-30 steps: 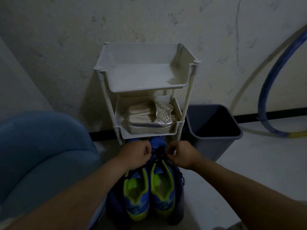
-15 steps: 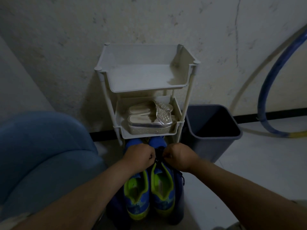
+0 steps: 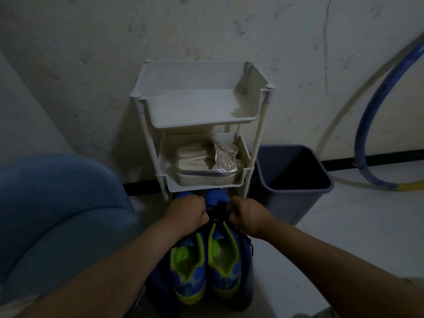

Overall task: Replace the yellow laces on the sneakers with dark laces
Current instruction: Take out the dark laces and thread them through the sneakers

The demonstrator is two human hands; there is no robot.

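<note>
Pretty dim room, rough pale wall with a long crack up at 1 o'clock. White plastic shelf rack stands dead center against it, a pair of silver sandals on its middle tier. Dark gray bin just beside the rack at 3 o'clock. Blue hoop leans on the wall at 2 o'clock, blue chair at 9. Pale floor, black baseboard.

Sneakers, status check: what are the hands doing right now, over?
Left hand and right hand fisted on dark lace of right-side sneaker. No yellow laces visible. Rack close ahead, not blocking.
</note>
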